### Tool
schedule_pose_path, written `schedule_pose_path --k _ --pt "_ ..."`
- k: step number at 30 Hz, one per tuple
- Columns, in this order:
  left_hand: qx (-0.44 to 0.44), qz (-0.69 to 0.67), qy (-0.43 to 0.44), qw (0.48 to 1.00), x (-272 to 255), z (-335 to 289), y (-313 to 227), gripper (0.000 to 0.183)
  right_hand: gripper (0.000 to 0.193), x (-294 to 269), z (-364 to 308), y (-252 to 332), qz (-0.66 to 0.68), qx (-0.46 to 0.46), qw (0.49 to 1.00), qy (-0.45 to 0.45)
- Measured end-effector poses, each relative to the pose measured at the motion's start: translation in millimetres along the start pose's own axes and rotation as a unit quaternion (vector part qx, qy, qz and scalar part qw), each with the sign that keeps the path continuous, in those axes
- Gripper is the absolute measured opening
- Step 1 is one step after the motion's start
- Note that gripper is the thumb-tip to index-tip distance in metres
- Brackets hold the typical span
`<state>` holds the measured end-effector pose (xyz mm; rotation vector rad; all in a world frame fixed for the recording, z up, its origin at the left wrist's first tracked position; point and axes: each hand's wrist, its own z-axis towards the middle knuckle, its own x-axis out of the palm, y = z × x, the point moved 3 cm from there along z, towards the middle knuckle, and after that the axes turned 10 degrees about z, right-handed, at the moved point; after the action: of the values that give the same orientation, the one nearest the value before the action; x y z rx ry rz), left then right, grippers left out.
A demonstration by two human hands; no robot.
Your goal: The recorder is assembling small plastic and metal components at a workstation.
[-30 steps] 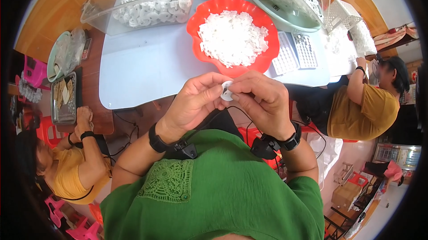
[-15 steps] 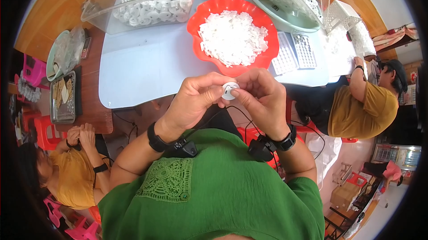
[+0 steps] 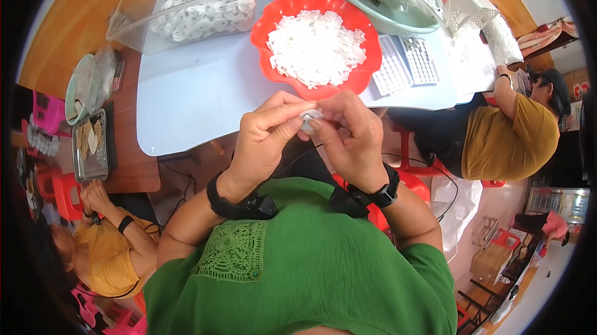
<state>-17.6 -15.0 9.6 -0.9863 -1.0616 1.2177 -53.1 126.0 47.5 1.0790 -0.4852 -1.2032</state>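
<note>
Between my two hands is a small round white plastic disc (image 3: 310,120), pinched by the fingers of both. My left hand (image 3: 272,128) grips its left side with thumb and fingertips. On the other side my right hand (image 3: 352,125) presses thumb and fingers against it. Fingertips cover part of the disc, so its detail is hard to make out. Just beyond my hands a red wavy-rimmed bowl (image 3: 264,61) holds a heap of small flat white pieces (image 3: 317,49).
A clear bin (image 3: 134,30) of white round parts stands back left. At back right a clear bin leans over a pale green basin (image 3: 398,24). White trays (image 3: 390,64) lie beside the bowl. Co-workers in yellow sit at right (image 3: 507,136) and lower left (image 3: 112,254).
Both hands have shifted slightly left and turned the disc so its face is less visible. The disc stays in the fingers. The whole view has moved a little.
</note>
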Motion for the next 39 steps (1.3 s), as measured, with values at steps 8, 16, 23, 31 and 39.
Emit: schedule_pose_path --k 8,16,23,31,39 --pt "0.033 0.030 -0.029 0.999 1.7 -1.4 -4.6 0.026 0.021 0.7 -0.2 0.8 0.009 0.001 1.000 0.005" --pt "0.019 0.071 -0.038 0.997 5.3 -1.2 -6.5 0.025 0.018 1.4 -3.1 -12.4 0.057 0.034 0.998 0.005" --pt "-0.004 0.005 -0.027 1.000 6.4 1.3 -6.7 0.023 0.018 0.6 -4.3 0.8 0.052 -0.002 0.998 -0.016" --pt "0.048 0.057 -0.033 0.997 13.9 0.9 -18.8 0.025 0.017 -3.3 -12.0 12.2 -0.052 -0.150 0.984 -0.082" --pt "0.085 0.120 -0.065 0.987 20.1 -2.7 -22.4 0.025 0.015 -5.6 -16.0 10.8 -0.010 -0.121 0.990 -0.077"
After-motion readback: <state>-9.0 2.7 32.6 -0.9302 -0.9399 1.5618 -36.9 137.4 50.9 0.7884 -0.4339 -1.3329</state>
